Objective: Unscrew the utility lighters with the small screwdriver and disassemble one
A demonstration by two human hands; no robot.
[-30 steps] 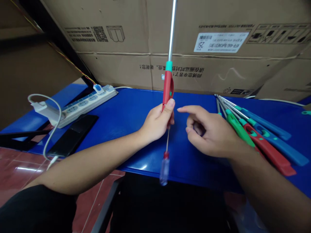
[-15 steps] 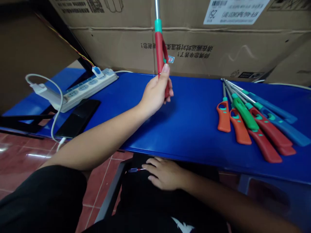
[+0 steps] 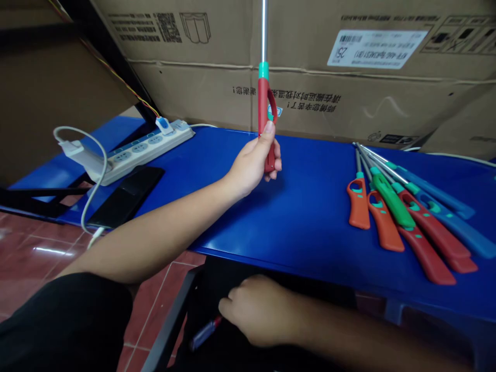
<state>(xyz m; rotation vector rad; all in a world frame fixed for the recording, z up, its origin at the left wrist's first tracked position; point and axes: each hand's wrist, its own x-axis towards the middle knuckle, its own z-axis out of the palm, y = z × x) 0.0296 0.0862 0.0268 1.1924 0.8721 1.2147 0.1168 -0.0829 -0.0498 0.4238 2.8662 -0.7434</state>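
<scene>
My left hand [image 3: 253,163] is wrapped round the handle of a red stick lighter [image 3: 264,106] with a teal collar. It is upright above the table, and its silver tube runs out of the top of the view. Low over my lap, my right hand [image 3: 263,310] is closed, its knuckles up. A small screwdriver [image 3: 204,333] with a clear bluish handle pokes out from its fingers; the shaft end is hidden in the hand. Several more stick lighters, among them a green one [image 3: 393,199] and an orange one [image 3: 358,201], lie fanned out on the right.
A large cardboard box [image 3: 201,98] stands along the back of the blue table [image 3: 310,222]. On the left are a white power strip [image 3: 147,150] with plugs and a looped cable, and a black phone-like slab [image 3: 129,199]. A dark frame stands behind them.
My right hand has gone from lying spread on my lap to closed, with the screwdriver angled down-left from it. The view has tilted up slightly. My left hand keeps its hold on the lighter.
</scene>
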